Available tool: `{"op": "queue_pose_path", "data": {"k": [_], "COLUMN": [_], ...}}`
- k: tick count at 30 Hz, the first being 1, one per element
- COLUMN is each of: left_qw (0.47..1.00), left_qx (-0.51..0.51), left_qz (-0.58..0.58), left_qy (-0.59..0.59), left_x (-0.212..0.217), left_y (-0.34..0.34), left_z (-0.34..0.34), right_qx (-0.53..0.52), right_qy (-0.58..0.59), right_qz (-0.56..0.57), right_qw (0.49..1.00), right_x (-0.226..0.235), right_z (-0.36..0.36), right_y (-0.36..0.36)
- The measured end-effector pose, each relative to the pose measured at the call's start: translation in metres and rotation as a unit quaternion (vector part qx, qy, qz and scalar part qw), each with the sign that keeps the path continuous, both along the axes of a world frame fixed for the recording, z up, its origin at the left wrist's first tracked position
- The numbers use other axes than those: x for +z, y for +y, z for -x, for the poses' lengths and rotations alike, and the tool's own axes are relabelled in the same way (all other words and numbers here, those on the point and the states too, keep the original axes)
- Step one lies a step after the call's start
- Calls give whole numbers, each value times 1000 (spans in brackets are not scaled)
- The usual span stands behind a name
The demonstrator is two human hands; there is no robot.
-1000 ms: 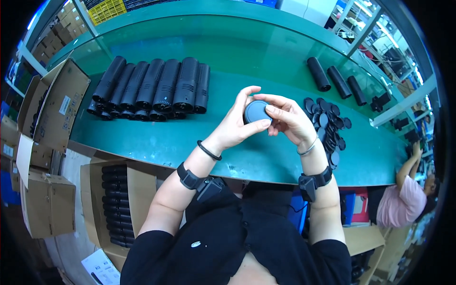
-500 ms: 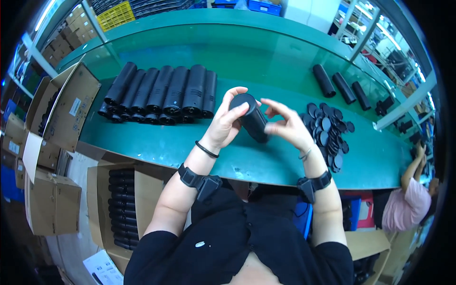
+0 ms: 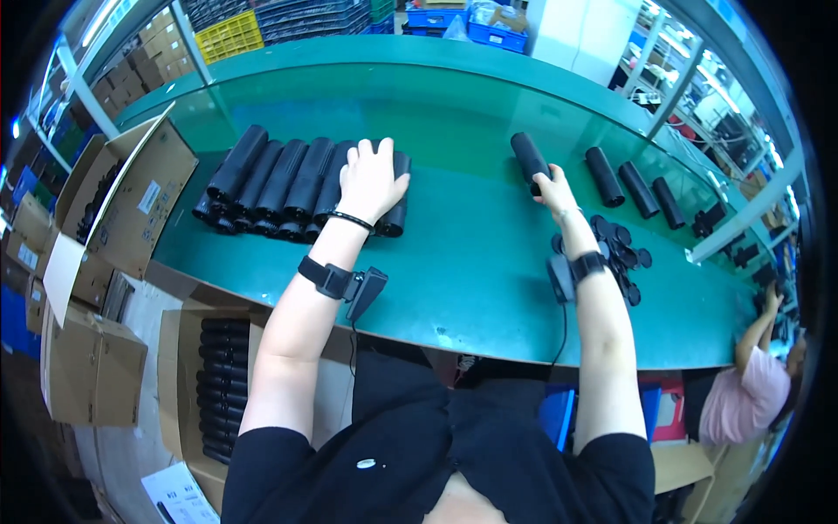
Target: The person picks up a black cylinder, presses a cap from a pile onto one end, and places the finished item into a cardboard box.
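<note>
My left hand (image 3: pixel 371 185) lies over the right part of a stack of black plastic cylinders (image 3: pixel 278 179), its fingers spread on the top row. Parts of the cylinders beneath this hand are hidden. Out to the right, my right hand (image 3: pixel 556 190) is closed around the near end of a single black cylinder (image 3: pixel 525 155), which lies tilted toward the far left. Beside my right wrist spreads a pile of round black discs (image 3: pixel 621 247), partly covered by the forearm.
Three more cylinders (image 3: pixel 604 176) lie at the far right of the green table (image 3: pixel 454 262). Open cardboard boxes (image 3: pixel 131 196) stand at the left; another box (image 3: pixel 179 375) below holds black cylinders. A metal post (image 3: pixel 742 214) rises at the right, near a person in pink (image 3: pixel 746 397).
My hands have moved apart. The right one has carried the cylinder from the middle to the far right; my left hand has let go of it and moved left onto the stack.
</note>
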State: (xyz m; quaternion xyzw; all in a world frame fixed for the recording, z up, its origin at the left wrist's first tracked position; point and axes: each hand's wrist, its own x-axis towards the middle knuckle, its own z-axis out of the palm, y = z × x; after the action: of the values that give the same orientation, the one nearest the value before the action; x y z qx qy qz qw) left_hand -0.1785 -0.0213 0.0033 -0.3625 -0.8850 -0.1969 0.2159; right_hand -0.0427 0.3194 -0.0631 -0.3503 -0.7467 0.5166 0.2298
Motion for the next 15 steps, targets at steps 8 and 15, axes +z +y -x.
{"op": "queue_pose_path", "data": {"k": [8, 15], "left_qw": [979, 953], "left_qx": [74, -73], "left_qz": [178, -28], "left_qy": [-63, -294], "left_x": [1, 38], "left_y": [23, -11], "left_z": [5, 3], "right_qx": [-109, 14], "right_qy": [-95, -268], "right_qz": [-235, -392], "right_qw": [961, 880], "right_x": [-39, 47], "right_z": [19, -79], "right_y": [39, 39]}}
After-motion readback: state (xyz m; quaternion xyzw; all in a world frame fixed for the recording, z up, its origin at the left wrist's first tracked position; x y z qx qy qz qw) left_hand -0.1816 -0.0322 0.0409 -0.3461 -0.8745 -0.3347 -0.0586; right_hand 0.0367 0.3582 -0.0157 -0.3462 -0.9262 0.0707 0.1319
